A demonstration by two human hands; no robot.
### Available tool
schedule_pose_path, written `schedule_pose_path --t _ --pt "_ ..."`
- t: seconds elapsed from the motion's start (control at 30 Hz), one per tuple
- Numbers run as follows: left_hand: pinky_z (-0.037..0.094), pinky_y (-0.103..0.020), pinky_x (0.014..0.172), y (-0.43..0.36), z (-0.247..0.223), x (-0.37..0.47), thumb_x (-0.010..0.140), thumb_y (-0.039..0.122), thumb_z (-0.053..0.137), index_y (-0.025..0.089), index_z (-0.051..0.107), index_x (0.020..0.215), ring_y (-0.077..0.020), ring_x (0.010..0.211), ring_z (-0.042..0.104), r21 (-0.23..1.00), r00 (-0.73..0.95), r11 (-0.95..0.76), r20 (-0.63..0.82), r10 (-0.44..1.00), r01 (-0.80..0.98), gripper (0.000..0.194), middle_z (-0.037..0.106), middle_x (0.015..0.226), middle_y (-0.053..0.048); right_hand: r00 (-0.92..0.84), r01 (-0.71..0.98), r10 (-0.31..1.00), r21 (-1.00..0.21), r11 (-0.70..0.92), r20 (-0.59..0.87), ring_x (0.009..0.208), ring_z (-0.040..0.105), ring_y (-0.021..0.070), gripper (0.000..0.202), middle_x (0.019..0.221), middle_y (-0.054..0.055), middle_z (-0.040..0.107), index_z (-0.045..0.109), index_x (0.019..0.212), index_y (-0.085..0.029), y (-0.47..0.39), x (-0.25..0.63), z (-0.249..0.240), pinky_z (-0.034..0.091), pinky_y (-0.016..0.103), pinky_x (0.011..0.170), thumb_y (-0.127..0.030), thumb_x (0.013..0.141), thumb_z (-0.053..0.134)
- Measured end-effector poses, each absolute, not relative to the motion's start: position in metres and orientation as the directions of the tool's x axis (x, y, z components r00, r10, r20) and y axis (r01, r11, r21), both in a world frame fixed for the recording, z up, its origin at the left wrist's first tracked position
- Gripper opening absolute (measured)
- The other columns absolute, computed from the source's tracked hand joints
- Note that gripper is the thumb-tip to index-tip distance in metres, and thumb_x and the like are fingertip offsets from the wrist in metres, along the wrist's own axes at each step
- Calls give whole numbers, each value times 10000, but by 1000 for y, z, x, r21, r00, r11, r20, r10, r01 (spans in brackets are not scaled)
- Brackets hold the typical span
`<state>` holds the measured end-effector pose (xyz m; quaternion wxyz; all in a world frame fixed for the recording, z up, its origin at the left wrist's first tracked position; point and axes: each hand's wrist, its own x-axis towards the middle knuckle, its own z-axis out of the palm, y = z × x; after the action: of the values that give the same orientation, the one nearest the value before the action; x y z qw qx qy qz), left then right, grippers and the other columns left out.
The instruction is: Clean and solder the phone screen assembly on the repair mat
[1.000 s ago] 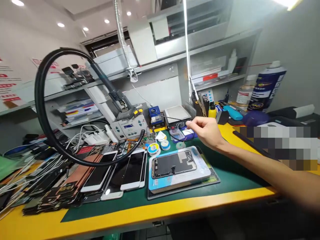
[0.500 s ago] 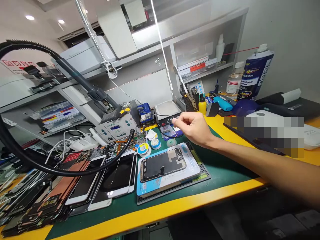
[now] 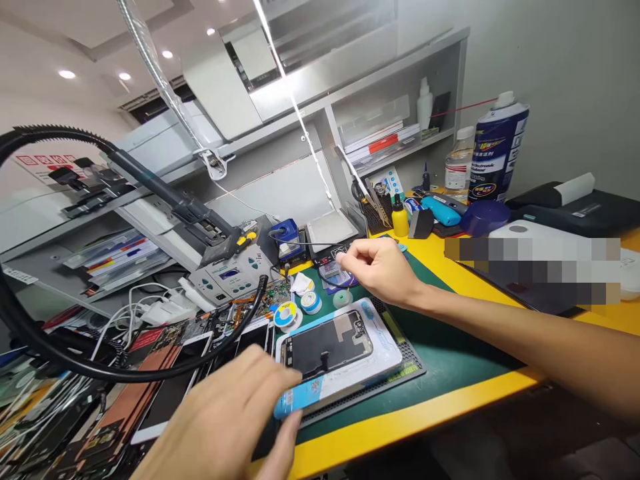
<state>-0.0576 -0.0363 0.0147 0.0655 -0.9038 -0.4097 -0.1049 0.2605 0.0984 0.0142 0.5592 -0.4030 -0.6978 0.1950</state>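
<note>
My left hand (image 3: 233, 407) reaches over the near left corner of a blue-and-white box (image 3: 387, 343), thumb and fingers apart around that corner. Whether it touches the box I cannot tell. A phone screen assembly (image 3: 310, 345) lies on the box with its dark back and short flex cable facing up. The box rests on a grey perforated mat (image 3: 415, 373). My right hand (image 3: 383, 270) is closed in a pinch above the mat's far edge, by a small black control panel (image 3: 325, 257). A black cord runs up to its fingertips; what they grip is hidden.
Solder spools (image 3: 286, 315) stand behind the box. A thick black hose (image 3: 125, 375) loops across the left, over stacked phone parts (image 3: 145, 387). At the back are a rework station (image 3: 230, 277) and a blue soldering station (image 3: 289, 240). A spray can (image 3: 500, 150) stands right.
My left hand has come in from below to the box's near left corner. The right hand stays pinched in nearly the same place. The camera view has shifted slightly.
</note>
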Motion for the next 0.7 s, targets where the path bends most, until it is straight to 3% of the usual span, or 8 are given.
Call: schedule_pose_path --t 0.03,0.1,0.2,0.47,0.7 --pt "479 -398 1117 -24 33 -38 925 398 600 309 549 1337 -231 1275 569 -21 585 -586 107 804 810 425 594 1358 -50 -48 342 785 -728 594 617 493 544 95 340 598 -92 546 603 696 -164 99 261 14 483 233 495 -317 986 692" --pt "428 -471 1177 -5 56 -8 921 439 559 307 523 1343 -253 1331 529 68 489 -485 -82 868 872 444 566 1406 -53 -47 341 794 -737 583 606 496 550 95 331 608 -89 557 612 710 -161 99 261 15 487 233 496 -320 990 688" --pt "401 -511 1205 12 63 7 872 507 612 312 432 1451 -273 1383 508 103 430 -418 -172 886 903 637 516 1492 -59 -50 344 805 -746 570 591 506 562 99 322 620 -84 570 621 723 -159 99 262 16 495 236 502 -323 992 686" --pt "349 -496 1244 24 62 5 882 555 587 321 407 1496 -271 1463 449 140 361 -336 -242 901 931 682 458 1574 -42 -105 370 841 -764 529 531 549 598 114 315 665 -66 611 642 759 -155 100 264 18 519 254 534 -351 1005 663" --pt "371 -478 1217 27 61 8 860 531 615 302 405 1490 -279 1421 482 130 356 -335 -205 912 933 702 484 1544 -53 -377 443 846 -728 523 378 654 667 147 251 777 -27 695 693 847 -152 99 263 13 572 301 623 -355 995 677"
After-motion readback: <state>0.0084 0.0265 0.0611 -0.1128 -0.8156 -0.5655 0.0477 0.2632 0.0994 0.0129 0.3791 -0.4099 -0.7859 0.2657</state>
